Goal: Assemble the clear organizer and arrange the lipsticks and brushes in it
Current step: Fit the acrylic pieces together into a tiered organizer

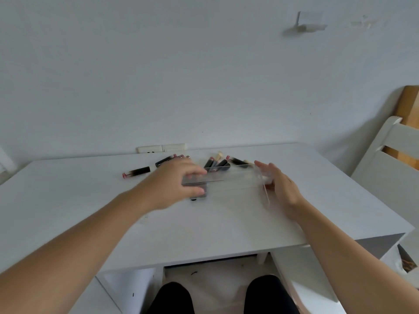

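A clear organizer lies on the white table, hard to make out because it is transparent. My left hand grips its left end, thumb below and fingers on top. My right hand rests flat against its right end, fingers stretched out. Behind the organizer lie several black lipsticks and pale-tipped brushes. One lipstick lies apart at the left, another just behind my left hand.
A wall socket sits at the table's back edge. A white chair and a wooden board stand at the right. My knees show under the table's front edge.
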`<state>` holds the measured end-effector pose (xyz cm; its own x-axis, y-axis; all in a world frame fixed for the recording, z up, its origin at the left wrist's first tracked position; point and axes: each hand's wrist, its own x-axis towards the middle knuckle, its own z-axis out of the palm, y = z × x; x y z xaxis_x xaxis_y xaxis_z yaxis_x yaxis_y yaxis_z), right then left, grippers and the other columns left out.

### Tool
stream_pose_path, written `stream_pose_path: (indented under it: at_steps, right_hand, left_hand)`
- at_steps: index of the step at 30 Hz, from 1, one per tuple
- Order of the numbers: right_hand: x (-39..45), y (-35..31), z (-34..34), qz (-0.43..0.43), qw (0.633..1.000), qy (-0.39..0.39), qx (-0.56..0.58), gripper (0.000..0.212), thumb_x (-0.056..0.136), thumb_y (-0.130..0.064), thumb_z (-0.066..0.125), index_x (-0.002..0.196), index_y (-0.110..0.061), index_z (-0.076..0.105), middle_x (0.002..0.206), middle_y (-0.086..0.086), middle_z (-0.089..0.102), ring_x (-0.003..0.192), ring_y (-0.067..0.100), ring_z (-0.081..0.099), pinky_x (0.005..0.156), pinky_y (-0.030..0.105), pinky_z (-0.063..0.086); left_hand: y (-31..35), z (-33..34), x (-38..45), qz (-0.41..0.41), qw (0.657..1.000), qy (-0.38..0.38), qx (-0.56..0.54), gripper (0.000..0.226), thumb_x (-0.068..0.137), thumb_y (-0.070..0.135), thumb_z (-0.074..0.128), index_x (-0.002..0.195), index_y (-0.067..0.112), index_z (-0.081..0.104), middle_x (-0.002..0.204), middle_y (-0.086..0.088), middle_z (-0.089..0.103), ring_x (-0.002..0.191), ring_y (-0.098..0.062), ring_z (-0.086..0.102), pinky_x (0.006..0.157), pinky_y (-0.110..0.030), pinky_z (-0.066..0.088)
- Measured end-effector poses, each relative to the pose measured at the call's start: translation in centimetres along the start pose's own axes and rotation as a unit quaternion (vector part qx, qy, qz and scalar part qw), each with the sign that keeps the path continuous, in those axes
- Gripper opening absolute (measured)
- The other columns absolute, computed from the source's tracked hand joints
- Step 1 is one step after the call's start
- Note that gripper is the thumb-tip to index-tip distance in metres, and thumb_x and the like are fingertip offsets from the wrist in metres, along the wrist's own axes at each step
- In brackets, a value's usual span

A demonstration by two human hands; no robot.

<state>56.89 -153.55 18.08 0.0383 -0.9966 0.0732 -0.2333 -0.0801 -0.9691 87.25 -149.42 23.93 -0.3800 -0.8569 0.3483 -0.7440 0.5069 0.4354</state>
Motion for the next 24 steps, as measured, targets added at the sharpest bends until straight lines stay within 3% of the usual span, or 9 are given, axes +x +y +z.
stream_pose_path:
  at_steps: [2, 5, 10, 13, 15, 17, 19, 22, 24]
  right_hand:
    - [-0.3, -0.2, 0.0, 0.001, 1.000, -0.006, 0.003, 0.048, 0.088, -0.074, 0.029, 0.114, -0.060, 0.066, 0.112, -0.025, 0.071, 0.092, -0.003, 0.068, 0.087, 0.030, 0.048]
    - [-0.8, -0.8, 0.3, 0.003, 1.000, -0.009, -0.013, 0.043, 0.089, -0.076, 0.025, 0.112, -0.067, 0.061, 0.115, -0.029, 0.063, 0.086, -0.009, 0.064, 0.079, 0.024, 0.044]
    - [-0.8, -0.2, 0.3, -0.010, 1.000, -0.012, -0.021, 0.058, 0.081, -0.081, 0.034, 0.128, -0.058, 0.057, 0.135, -0.020, 0.058, 0.127, 0.009, 0.053, 0.111, 0.036, 0.038]
    - [-0.7, -0.2, 0.4, -0.010, 1.000, -0.022, -0.013, 0.053, 0.079, -0.078, 0.043, 0.126, -0.058, 0.059, 0.134, -0.031, 0.056, 0.129, 0.001, 0.052, 0.107, 0.025, 0.041]
    - [-0.7, -0.1, 0.4, -0.022, 0.999, -0.030, -0.015, 0.050, 0.079, -0.073, 0.051, 0.126, -0.058, 0.057, 0.131, -0.040, 0.053, 0.125, -0.015, 0.048, 0.099, 0.015, 0.039]
    - [-0.5, 0.1, 0.2, -0.027, 0.999, -0.032, -0.027, 0.056, 0.079, -0.072, 0.055, 0.132, -0.055, 0.055, 0.129, -0.038, 0.055, 0.114, -0.023, 0.049, 0.099, 0.016, 0.038]
    - [-0.5, 0.3, 0.1, -0.034, 0.997, -0.030, -0.057, 0.061, 0.079, -0.070, 0.057, 0.137, -0.054, 0.051, 0.126, -0.028, 0.059, 0.103, -0.019, 0.056, 0.094, 0.018, 0.040]
    - [-0.7, 0.2, 0.2, -0.052, 0.992, -0.030, -0.109, 0.072, 0.075, -0.069, 0.061, 0.142, -0.052, 0.043, 0.115, -0.022, 0.060, 0.079, -0.006, 0.062, 0.068, 0.009, 0.044]
    - [-0.7, 0.3, 0.2, -0.063, 0.990, -0.030, -0.123, 0.077, 0.072, -0.066, 0.065, 0.143, -0.052, 0.041, 0.106, -0.021, 0.061, 0.071, -0.003, 0.061, 0.061, 0.006, 0.045]
  left_hand:
    - [0.3, 1.3, -1.1, 0.005, 1.000, -0.015, 0.016, 0.041, 0.084, 0.035, 0.083, 0.123, 0.027, 0.073, 0.110, 0.011, 0.067, 0.101, -0.005, 0.056, 0.090, -0.016, 0.042]
    - [0.2, 2.6, -2.1, -0.007, 1.000, -0.014, 0.023, 0.044, 0.086, 0.036, 0.080, 0.127, 0.027, 0.070, 0.118, 0.014, 0.064, 0.111, -0.006, 0.054, 0.099, -0.028, 0.043]
    - [-0.4, 3.4, -3.0, 0.002, 0.999, 0.012, 0.029, 0.045, 0.089, 0.035, 0.078, 0.132, 0.028, 0.067, 0.114, 0.023, 0.053, 0.116, -0.004, 0.046, 0.100, -0.024, 0.038]
    - [-0.7, 3.8, -3.6, 0.010, 0.998, 0.041, 0.046, 0.044, 0.088, 0.031, 0.079, 0.130, 0.027, 0.068, 0.111, 0.020, 0.052, 0.110, -0.005, 0.045, 0.100, -0.026, 0.039]
    - [-0.8, 4.2, -4.0, 0.024, 0.996, 0.058, 0.067, 0.043, 0.087, 0.028, 0.081, 0.128, 0.024, 0.070, 0.109, 0.016, 0.054, 0.106, -0.007, 0.044, 0.100, -0.028, 0.036]
    - [-0.9, 4.6, -4.3, 0.038, 0.993, 0.069, 0.092, 0.043, 0.085, 0.027, 0.083, 0.125, 0.021, 0.072, 0.108, 0.010, 0.058, 0.104, -0.010, 0.043, 0.098, -0.029, 0.032]
    - [-1.1, 4.9, -4.4, 0.040, 0.990, 0.080, 0.108, 0.042, 0.083, 0.026, 0.085, 0.122, 0.019, 0.074, 0.108, 0.006, 0.060, 0.103, -0.013, 0.044, 0.096, -0.032, 0.032]
    - [-1.1, 5.0, -4.4, 0.051, 0.986, 0.089, 0.134, 0.035, 0.080, 0.024, 0.087, 0.114, 0.020, 0.077, 0.106, 0.004, 0.061, 0.099, -0.017, 0.048, 0.091, -0.034, 0.034]
    - [-1.2, 5.2, -4.5, 0.061, 0.983, 0.094, 0.148, 0.037, 0.078, 0.024, 0.088, 0.112, 0.020, 0.077, 0.106, 0.004, 0.062, 0.096, -0.019, 0.052, 0.088, -0.035, 0.037]
